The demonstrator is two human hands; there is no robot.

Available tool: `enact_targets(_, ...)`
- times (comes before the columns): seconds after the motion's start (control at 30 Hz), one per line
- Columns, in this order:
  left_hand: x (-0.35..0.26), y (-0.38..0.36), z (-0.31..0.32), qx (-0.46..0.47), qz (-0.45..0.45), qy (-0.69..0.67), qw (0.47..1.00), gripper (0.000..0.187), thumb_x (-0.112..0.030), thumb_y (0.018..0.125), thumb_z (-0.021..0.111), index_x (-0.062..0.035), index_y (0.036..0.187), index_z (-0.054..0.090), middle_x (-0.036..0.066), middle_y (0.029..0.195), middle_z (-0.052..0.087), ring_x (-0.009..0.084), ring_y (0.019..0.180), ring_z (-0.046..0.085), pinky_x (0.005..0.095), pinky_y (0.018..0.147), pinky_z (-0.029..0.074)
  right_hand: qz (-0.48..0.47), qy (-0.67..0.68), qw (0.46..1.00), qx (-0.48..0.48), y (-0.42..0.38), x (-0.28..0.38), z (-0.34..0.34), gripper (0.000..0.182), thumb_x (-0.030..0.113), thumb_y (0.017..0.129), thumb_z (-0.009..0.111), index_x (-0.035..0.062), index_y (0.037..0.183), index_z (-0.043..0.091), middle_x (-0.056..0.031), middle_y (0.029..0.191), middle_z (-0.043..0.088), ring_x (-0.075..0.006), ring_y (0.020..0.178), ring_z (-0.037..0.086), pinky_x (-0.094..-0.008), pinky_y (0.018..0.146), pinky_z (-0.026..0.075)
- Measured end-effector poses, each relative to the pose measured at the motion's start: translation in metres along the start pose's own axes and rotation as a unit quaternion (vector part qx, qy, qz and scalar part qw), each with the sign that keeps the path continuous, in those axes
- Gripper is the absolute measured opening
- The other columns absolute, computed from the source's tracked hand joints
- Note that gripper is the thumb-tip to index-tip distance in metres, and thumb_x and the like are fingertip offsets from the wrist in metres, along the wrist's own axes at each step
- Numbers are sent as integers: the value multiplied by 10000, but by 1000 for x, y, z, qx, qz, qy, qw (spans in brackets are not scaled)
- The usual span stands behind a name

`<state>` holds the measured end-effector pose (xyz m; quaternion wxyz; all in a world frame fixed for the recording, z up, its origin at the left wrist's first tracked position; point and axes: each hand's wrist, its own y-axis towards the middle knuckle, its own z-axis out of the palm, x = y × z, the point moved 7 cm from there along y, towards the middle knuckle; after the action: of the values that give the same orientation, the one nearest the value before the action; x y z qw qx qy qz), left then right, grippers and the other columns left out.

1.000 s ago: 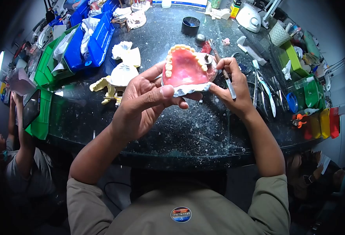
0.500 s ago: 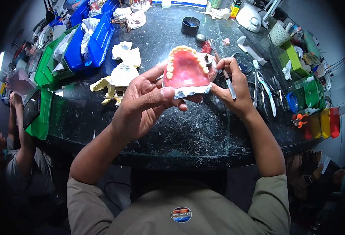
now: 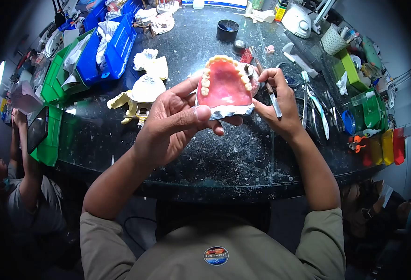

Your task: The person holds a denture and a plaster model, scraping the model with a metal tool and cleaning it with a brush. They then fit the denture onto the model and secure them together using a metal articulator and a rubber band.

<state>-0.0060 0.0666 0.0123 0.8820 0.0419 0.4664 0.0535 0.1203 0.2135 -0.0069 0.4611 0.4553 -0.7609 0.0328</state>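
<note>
My left hand (image 3: 170,119) grips a pink denture (image 3: 224,86) with cream teeth, set on a white plaster model (image 3: 231,111). Its thumb presses the near left edge, and other fingers show underneath. The denture's palate side faces me. Between the fingers of my right hand (image 3: 282,100) is a wax knife (image 3: 275,103), its brown handle slanting away and its metal blade pointing toward me. The right thumb reaches the right edge of the plaster model; whether it presses there is hard to see. Left of the denture stands a brass-coloured articulator (image 3: 142,111) with white plaster.
Blue bins (image 3: 121,51) and a green bin (image 3: 51,135) line the left side. A black round container (image 3: 227,31) stands at the back. Several hand tools and a toothbrush (image 3: 318,112) lie right of my right hand. Another person's arm (image 3: 25,158) is at far left.
The denture and its model have shifted slightly to the right and tilted a little in my left hand. My right hand and the wax knife stay nearly still.
</note>
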Motion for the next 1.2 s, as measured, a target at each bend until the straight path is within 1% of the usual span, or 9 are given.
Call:
enact_targets(0.07,-1,0,1,-1,-2,3,1000,682,-164,872,629,80,1405,281,213,1171,595,288,996,657,313,798,546,6,1,1000,3,0,-1,0,568,332,711,835,52,1021,450,-113,903,569,-221,851,588,-357,800,467)
enact_targets(0.17,-2,1,1,-32,6,12,999,692,-176,839,634,138,1340,274,320,1134,557,321,959,664,275,752,578,-1,-7,1000,1,0,1,0,569,332,711,835,50,1020,449,-115,908,571,-227,857,590,-361,806,466)
enact_targets(0.37,-1,1,1,-37,-12,-11,999,701,-160,818,624,141,1340,266,311,1121,557,321,942,663,278,753,576,-9,1,1000,-2,0,0,0,566,334,712,833,52,1020,450,-114,910,570,-226,852,587,-363,804,466)
enact_targets(0.57,-1,1,0,-46,-31,0,998,745,-113,721,559,148,1349,253,308,1122,543,337,909,662,302,718,571,-30,5,1000,-7,0,-2,1,559,327,715,832,55,1021,451,-110,910,568,-223,857,583,-366,802,466)
enact_targets(0.67,0,1,0,-44,-29,-5,999,761,-115,710,548,146,1358,246,311,1127,539,343,904,661,309,708,566,-7,7,1000,3,0,-2,1,558,325,715,832,54,1021,451,-113,914,568,-226,869,585,-367,810,465)
enact_targets(0.87,3,0,-5,-41,-27,-13,999,801,-185,724,545,133,1387,229,293,1165,543,326,906,663,318,721,561,-11,-1,1000,3,0,-1,1,558,322,718,829,55,1028,449,-116,919,569,-233,876,590,-366,821,465)
enact_targets(0.97,2,0,-5,-8,-6,-2,1000,666,-225,804,472,119,1356,327,233,1134,595,226,1000,633,329,759,544,-22,-3,1000,-5,0,-1,1,562,321,718,829,54,1033,448,-116,920,569,-229,876,591,-367,821,466)
enact_targets(1.07,4,-2,-10,-66,-31,24,997,811,-303,755,503,110,1408,255,263,1203,553,296,919,664,325,717,549,-26,-1,1000,-4,0,-2,1,563,320,719,829,55,1037,448,-116,925,569,-225,877,592,-367,820,467)
enact_targets(1.2,7,-4,-16,-101,-33,19,994,812,-331,763,494,94,1416,266,243,1219,557,290,941,662,323,715,545,-25,1,1000,-5,0,-3,2,560,324,720,828,57,1036,451,-115,928,569,-223,877,592,-365,817,468)
